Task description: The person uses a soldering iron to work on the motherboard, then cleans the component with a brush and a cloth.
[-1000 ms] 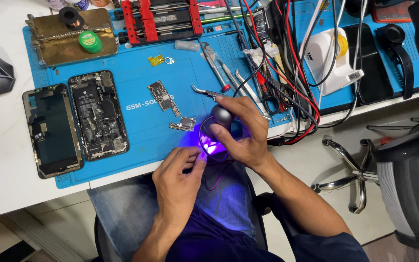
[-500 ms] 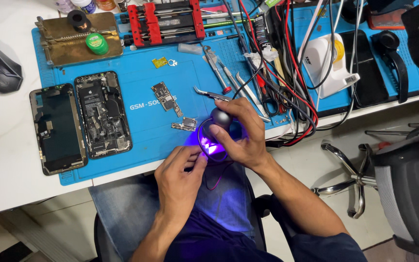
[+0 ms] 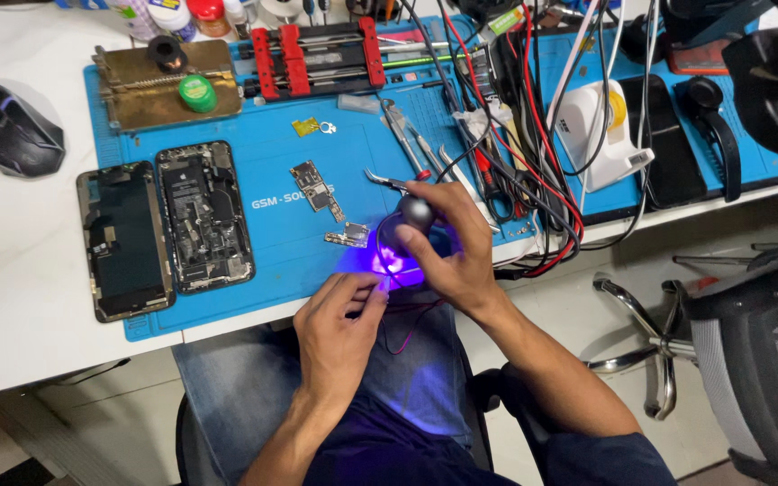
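My right hand [image 3: 455,245] grips a small dark lamp [image 3: 411,216] that throws violet light [image 3: 394,265] down at the front edge of the blue work mat [image 3: 272,243]. My left hand [image 3: 339,331] pinches something small in that glow; thin red and black wires [image 3: 404,324] hang from it over my lap. What the fingers hold is too small to tell. An opened phone body [image 3: 202,216] and its dark screen [image 3: 122,239] lie on the mat's left. A small circuit board [image 3: 315,187] and a metal shield [image 3: 348,238] lie near my hands.
A black mouse [image 3: 9,126] sits far left. A brass fixture [image 3: 164,83] with a green tin and a red clamp holder [image 3: 317,58] stand at the back. Tweezers [image 3: 389,182], tangled cables [image 3: 524,162] and a white tape dispenser [image 3: 601,135] crowd the right. An office chair [image 3: 749,360] stands right.
Both hands have stayed at the mat's front edge under the violet light. The view has shifted slightly; nothing was picked up or let go.
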